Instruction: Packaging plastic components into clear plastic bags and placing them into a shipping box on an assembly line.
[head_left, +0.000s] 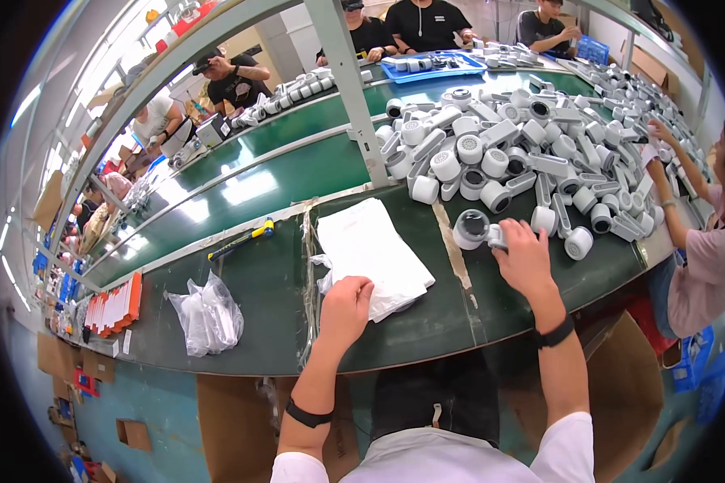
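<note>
My right hand (525,258) is closed around the grey handle of a white handheld device (470,229) with a round head and a dark, glossy end. The device is at the near edge of a big heap of similar white and grey devices (532,137), some with grilles on their heads. My left hand (345,312) has its fingers curled in at the near left edge of a stack of thin white plastic bags (370,249). Whether a bag edge is pinched in it is hidden.
A clear bag of white parts (209,318), a yellow and black utility knife (243,240) and orange-and-white boxes (114,306) lie to the left. A metal post (350,97) rises beyond the bags. Co-workers sit across the green conveyor (258,173); one person (697,266) reaches into the heap from the right.
</note>
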Demonstrator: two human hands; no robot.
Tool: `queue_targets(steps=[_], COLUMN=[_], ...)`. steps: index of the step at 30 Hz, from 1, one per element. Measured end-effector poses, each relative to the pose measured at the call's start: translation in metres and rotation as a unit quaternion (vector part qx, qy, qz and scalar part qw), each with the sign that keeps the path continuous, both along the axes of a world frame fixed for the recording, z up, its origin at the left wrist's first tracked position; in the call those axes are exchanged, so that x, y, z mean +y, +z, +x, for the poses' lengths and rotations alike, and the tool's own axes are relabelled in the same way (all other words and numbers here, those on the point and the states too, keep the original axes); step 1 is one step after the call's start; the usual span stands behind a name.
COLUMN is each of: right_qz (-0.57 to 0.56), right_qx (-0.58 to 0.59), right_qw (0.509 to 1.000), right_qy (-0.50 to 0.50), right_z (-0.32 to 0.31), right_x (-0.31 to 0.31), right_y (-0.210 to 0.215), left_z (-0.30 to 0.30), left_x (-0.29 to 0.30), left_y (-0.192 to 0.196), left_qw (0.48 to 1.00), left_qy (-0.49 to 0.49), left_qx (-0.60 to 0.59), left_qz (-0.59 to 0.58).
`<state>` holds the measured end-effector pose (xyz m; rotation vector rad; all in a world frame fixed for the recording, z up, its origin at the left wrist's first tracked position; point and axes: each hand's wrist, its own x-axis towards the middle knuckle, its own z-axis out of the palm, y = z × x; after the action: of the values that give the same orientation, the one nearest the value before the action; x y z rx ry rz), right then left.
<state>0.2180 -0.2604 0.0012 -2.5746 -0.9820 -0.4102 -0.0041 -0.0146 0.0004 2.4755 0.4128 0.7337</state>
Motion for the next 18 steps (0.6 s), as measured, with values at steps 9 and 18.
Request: queue_targets(steps=[9, 18], right_qz=[0.464, 0.397], right_qx=[0.568, 0.615], right_qw=[0.669, 0.669], right_qy=[0.125, 0.129], right_z=[-0.102, -0.146], right_x=[0.008, 0.019], right_y=[-0.005, -0.009], left_z=[0.006, 0.004], left_x=[-0.009, 0.008], left_y=[0.018, 0.006], left_qw=[1.0, 0.998], left_qy=[-0.017, -0.034], left_qx=[-0.016, -0.024], left_qz=[-0.02, 0.051])
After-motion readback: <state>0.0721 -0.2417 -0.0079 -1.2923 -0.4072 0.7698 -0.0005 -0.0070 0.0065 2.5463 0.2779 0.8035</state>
